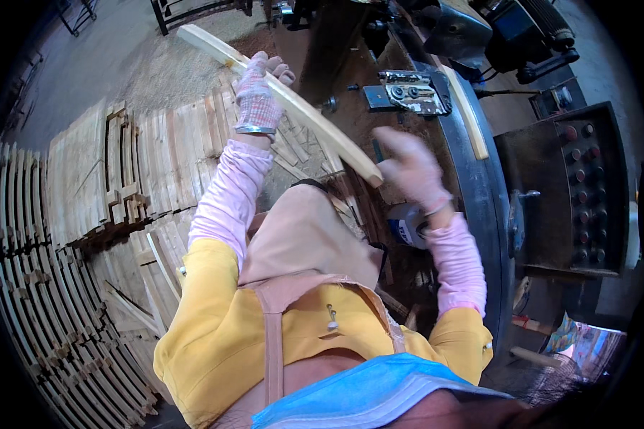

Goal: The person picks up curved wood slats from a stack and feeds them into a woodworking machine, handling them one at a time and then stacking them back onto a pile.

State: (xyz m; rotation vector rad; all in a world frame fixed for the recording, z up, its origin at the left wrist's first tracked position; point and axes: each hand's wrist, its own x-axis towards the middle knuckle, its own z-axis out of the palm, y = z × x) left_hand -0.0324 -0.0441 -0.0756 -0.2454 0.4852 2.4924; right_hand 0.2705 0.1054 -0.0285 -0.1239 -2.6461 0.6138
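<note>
Curved pale wooden slat (286, 96), long and narrow, runs diagonally from the upper left of the frame down toward the centre, raised in the air above the stacked wood. The left hand (257, 96), in a pink knitted glove with a metal bangle at the wrist, has its grip clamped around the slat near the middle of its length, fingers wrapped over the top edge. The right hand (411, 168), also gloved in pink, sits just beside the slat's lower end at the centre of the frame; it is blurred, and whether its grip is apart or together, or touching the wood, cannot be told.

Right of the hands stands a dark metal machine counter (479, 193) with a curved edge. On it lie a grey metal clamp plate (408, 93) and a second pale wooden slat (469, 118), well apart from the first. Further right is a dark control box with round buttons (579, 186). Stacks of curved wooden slats (93, 214) fill the left side and lower left of the frame.
</note>
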